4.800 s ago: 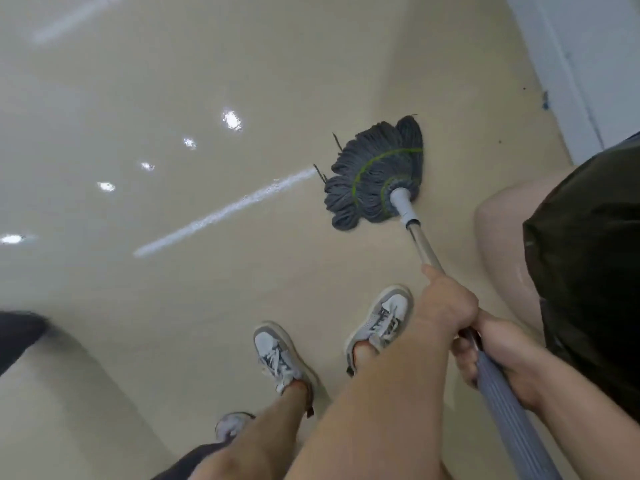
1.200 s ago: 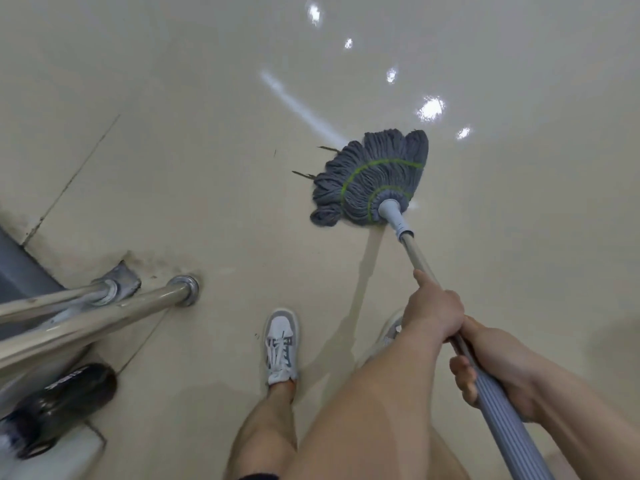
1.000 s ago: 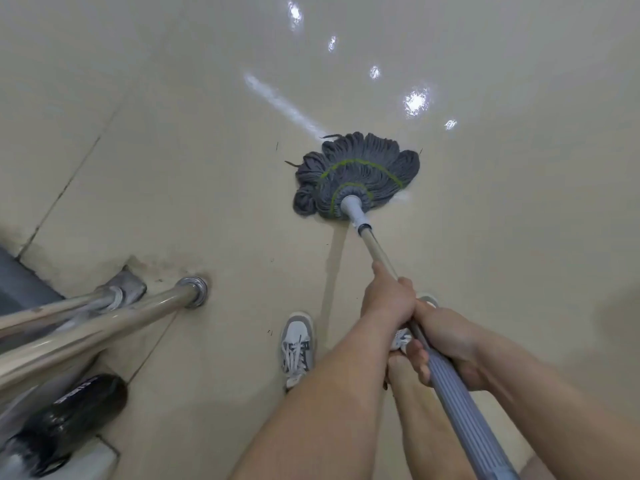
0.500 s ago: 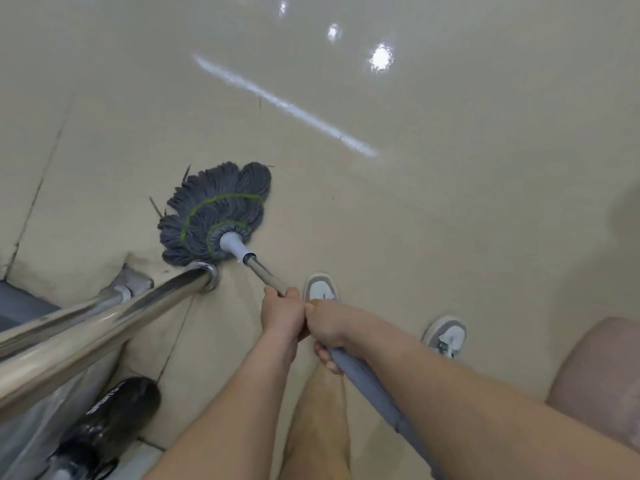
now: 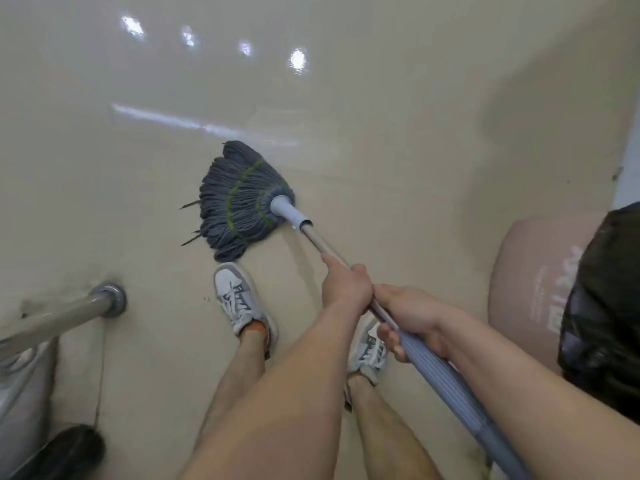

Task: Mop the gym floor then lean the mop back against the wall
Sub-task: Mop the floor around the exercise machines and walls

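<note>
A grey string mop head with green stitched bands lies flat on the glossy beige gym floor, just ahead of my left shoe. Its handle, metal near the head and grey ribbed lower down, runs back to the lower right. My left hand grips the metal part of the handle. Right behind it, touching, my right hand wraps the grey grip.
A steel rail bolts into the floor at the left, with a black object below it. A pink bin with a black bag stands at the right. My shoes are near the mop head. A white wall strip shows far right.
The mop head has swung from beside the rail base at the left back toward the middle, now pointing left of its socket. The view turned right, bringing the pink bin further in.
</note>
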Demonstrator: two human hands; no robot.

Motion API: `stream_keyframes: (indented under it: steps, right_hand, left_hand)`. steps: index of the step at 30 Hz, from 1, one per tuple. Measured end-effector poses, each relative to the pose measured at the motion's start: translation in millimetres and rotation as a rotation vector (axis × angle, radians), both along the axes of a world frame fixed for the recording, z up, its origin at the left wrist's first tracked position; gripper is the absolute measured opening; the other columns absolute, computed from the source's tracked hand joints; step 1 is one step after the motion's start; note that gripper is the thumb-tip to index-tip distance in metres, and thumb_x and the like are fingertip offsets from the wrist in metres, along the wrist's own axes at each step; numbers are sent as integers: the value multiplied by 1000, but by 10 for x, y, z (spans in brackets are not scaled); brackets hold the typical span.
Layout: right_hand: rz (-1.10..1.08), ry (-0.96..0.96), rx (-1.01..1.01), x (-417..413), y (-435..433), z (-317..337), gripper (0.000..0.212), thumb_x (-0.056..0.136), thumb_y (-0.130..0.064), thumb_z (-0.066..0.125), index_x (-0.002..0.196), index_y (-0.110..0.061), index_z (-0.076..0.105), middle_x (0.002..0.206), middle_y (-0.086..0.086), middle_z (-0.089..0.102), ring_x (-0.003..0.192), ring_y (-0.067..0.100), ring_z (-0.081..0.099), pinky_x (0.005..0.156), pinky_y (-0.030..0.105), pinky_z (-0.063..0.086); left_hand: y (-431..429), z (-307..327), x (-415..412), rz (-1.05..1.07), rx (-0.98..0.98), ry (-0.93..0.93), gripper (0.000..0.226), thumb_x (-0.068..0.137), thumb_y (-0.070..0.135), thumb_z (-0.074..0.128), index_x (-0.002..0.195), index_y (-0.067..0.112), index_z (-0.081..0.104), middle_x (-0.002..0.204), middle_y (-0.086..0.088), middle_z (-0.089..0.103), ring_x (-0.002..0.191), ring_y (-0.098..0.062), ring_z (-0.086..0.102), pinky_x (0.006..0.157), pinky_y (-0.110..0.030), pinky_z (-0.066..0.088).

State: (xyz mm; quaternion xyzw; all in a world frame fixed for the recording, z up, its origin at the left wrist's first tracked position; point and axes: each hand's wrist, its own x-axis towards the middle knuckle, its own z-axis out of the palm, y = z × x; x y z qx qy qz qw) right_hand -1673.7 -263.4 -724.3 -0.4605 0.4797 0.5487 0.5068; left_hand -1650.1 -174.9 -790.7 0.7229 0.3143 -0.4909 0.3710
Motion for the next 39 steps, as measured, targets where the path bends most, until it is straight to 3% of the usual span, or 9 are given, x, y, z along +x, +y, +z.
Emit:
stream_keyframes:
  steps: [3, 11, 17, 23, 29, 32, 37, 39]
  right_hand:
    - [-172, 42, -53, -491, -579, 85, 31, 99, -45, 40, 84, -20, 50, 48, 2, 37, 32, 10, 31, 36, 14, 33]
    - [-683, 84, -166, -1607, -1563, 265, 35, 101, -42, 39, 78, -17, 48, 47, 3, 36, 29, 11, 32, 30, 16, 34]
    - [-773, 154, -195, -2097, -1594, 402, 36, 100, -44, 40, 76, -18, 47, 44, 2, 35, 27, 10, 30, 31, 14, 33]
    - [-632, 164, -104, -2034, -883, 306, 43, 96, -53, 42, 71, -18, 41, 46, 1, 35, 28, 10, 30, 31, 15, 34]
    - [-485, 135, 17, -1765, 363, 145, 48, 95, -55, 41, 66, -17, 41, 42, 1, 35, 27, 11, 31, 32, 15, 35]
    - [-340, 140, 67, -1646, 1063, 58, 39, 93, -49, 43, 71, -17, 43, 44, 2, 36, 30, 12, 33, 35, 16, 37]
    - [-93, 111, 155, -1505, 2181, -99, 47, 94, -52, 32, 69, -14, 45, 41, 1, 37, 31, 12, 34, 36, 16, 36]
    - [8, 120, 169, -1482, 2500, -181, 46, 93, -54, 29, 75, -14, 45, 40, 0, 39, 28, 13, 36, 37, 16, 37]
  left_hand:
    - [-658, 70, -332, -196, -45, 21, 74, 98, 26, 39, 157, 13, -4, 134, -21, 58, 119, -36, 57, 97, -36, 46]
    - [-1979, 104, -1205, -585, -194, 7, 70, 98, 26, 38, 156, 11, 2, 134, -25, 56, 121, -39, 55, 98, -40, 43]
    - [-2103, 169, -1740, -677, -233, 66, 73, 98, 25, 40, 156, 11, -1, 137, -22, 54, 125, -36, 53, 101, -40, 42]
    - [-1260, 185, -1698, -567, -147, 34, 62, 96, 25, 41, 151, 10, 18, 133, -20, 56, 122, -36, 54, 100, -39, 43]
    - [164, 93, -1478, -501, -30, -48, 57, 95, 33, 44, 147, 13, 28, 134, -18, 58, 122, -37, 55, 100, -41, 45]
    - [951, 39, -1438, -400, 37, -43, 53, 95, 31, 45, 143, 13, 33, 130, -18, 61, 118, -37, 57, 96, -39, 46]
    - [2148, -48, -1459, -183, 144, -79, 34, 95, 25, 46, 124, 8, 49, 118, -18, 65, 108, -36, 60, 84, -34, 45]
    - [2503, -110, -1498, -69, 175, -83, 30, 94, 24, 46, 117, 6, 51, 112, -20, 65, 104, -39, 62, 84, -40, 51]
